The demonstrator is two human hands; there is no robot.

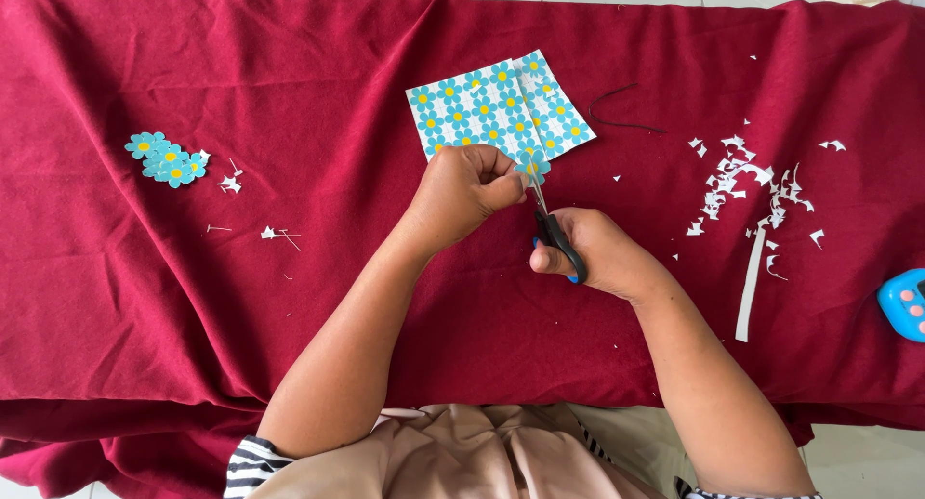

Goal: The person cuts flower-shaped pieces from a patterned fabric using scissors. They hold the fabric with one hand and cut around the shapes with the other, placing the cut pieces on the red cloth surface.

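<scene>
Head view: the left hand (462, 196) pinches a paper flower (532, 168), held above the cloth (289, 94) just in front of the sheet (496, 109). The right hand (597, 253) is closed round black scissors (554, 231), whose blades meet the flower. The thumb sits close to the blades, so a nick looks possible, or a petal clipped off. Counts: one scissors, one sheet, one pile of cut flowers (166, 159) at left, too overlapped to count, and many white scraps (752, 186)

Both forearms reach forward, converging; left hand (462, 193) curled with fingertips pinched, right hand (599, 251) fisted, its grip apparently closed, thumb pointing left
</scene>
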